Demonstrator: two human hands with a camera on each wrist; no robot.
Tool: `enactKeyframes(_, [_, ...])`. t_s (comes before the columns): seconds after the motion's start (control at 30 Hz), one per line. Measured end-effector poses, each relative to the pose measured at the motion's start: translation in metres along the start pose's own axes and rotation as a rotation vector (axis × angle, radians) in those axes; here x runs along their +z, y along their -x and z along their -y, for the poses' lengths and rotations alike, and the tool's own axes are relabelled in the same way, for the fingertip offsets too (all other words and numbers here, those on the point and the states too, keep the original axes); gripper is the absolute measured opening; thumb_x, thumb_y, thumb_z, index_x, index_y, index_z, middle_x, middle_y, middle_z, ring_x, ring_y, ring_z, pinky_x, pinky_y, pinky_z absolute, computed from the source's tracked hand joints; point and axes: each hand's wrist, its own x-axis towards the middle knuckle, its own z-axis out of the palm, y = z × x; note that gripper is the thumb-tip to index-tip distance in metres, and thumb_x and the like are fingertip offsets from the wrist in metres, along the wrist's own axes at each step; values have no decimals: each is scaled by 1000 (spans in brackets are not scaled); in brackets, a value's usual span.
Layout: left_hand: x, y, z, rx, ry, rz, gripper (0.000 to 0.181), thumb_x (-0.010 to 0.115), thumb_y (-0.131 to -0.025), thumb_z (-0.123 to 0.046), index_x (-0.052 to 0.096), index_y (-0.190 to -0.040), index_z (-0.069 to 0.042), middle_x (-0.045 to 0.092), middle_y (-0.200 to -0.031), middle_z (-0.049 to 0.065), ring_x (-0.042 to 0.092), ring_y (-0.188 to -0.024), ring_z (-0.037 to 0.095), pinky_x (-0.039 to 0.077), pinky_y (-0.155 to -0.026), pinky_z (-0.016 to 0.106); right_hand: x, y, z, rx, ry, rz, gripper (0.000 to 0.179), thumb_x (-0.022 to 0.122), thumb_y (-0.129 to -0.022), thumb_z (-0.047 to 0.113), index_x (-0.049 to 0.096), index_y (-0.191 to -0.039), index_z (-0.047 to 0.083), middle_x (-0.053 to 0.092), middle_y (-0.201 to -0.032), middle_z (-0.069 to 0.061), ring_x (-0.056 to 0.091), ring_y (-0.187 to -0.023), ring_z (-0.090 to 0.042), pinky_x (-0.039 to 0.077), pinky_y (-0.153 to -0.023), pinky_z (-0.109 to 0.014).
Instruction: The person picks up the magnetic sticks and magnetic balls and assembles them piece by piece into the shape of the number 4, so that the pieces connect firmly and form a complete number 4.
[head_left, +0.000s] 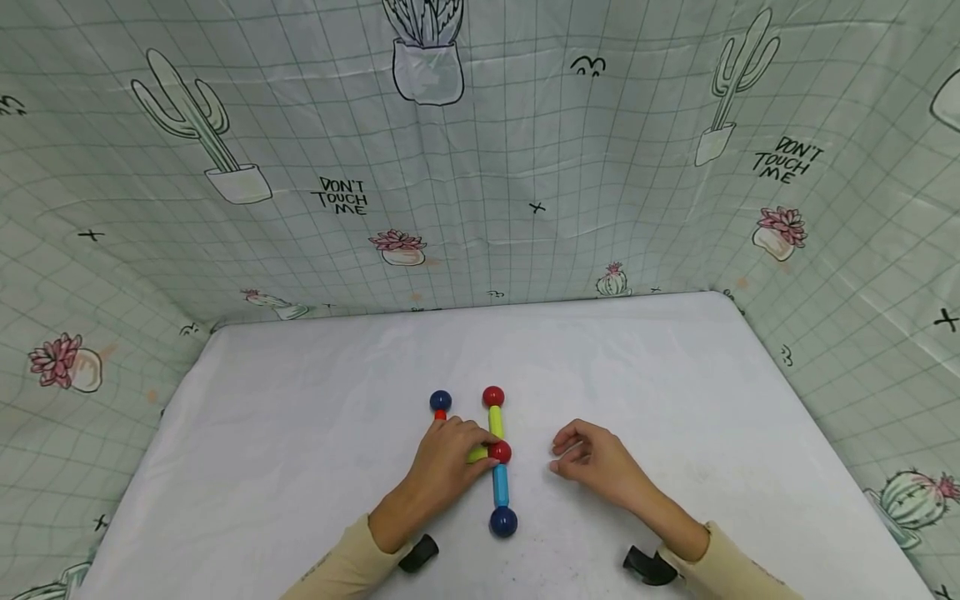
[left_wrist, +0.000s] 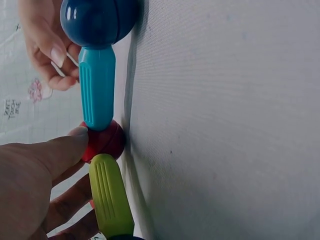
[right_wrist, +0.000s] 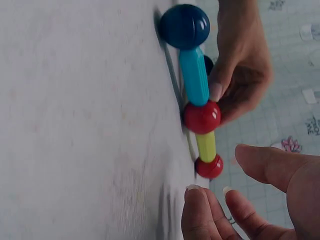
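A joined figure of magnetic balls and rods lies on the table. My left hand [head_left: 447, 460] pinches its middle red ball [head_left: 501, 452] between thumb and fingers. From that ball a light-blue rod [head_left: 501, 485] runs toward me to a dark-blue ball [head_left: 503, 522]. A yellow-green rod [head_left: 496, 422] leads away to another red ball [head_left: 492, 396]. A second yellow-green rod [left_wrist: 109, 195] extends under the left hand, which hides part of the figure. Beyond that hand show a red rod [head_left: 440, 414] and a blue ball [head_left: 440, 401]. Apart on the right, my right hand [head_left: 600, 465] holds nothing, fingers loosely bent.
A white cloth [head_left: 315, 400] covers the table. Behind and at both sides hangs a grid-patterned curtain [head_left: 495, 150] with cactus drawings. Black wrist straps [head_left: 649, 567] sit near both sleeves.
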Motion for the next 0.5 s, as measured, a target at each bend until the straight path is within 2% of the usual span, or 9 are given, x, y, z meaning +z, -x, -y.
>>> enactKeyframes(0.2, [-7, 0, 5, -45, 18, -13, 27, 86, -90, -30, 82, -113, -17, 77, -100, -4, 62, -93, 15, 48, -83, 35, -14, -6, -7, 27, -14, -50, 19, 79, -92, 5, 67, -107, 0, 72, -100, -8, 70, -83, -13, 56, -69, -25])
enactKeyframes(0.33, [-21, 0, 16, -84, 45, -85, 24, 85, -92, -27, 82, -113, -15, 78, -101, 0, 66, -97, 20, 51, -87, 40, -28, -12, -14, 33, 29, -102, 16, 75, -97, 8, 68, -108, 0, 71, -100, -8, 71, -85, -15, 56, -69, -26])
enactKeyframes(0.5, [-43, -1, 42, -142, 77, -175, 20, 82, -94, -20, 81, -112, -10, 78, -106, 5, 66, -101, 27, 51, -93, 48, -49, -22, -22, 42, 137, -166, 17, 71, -101, 12, 69, -112, 0, 73, -104, -10, 74, -92, -24, 55, -74, -29])
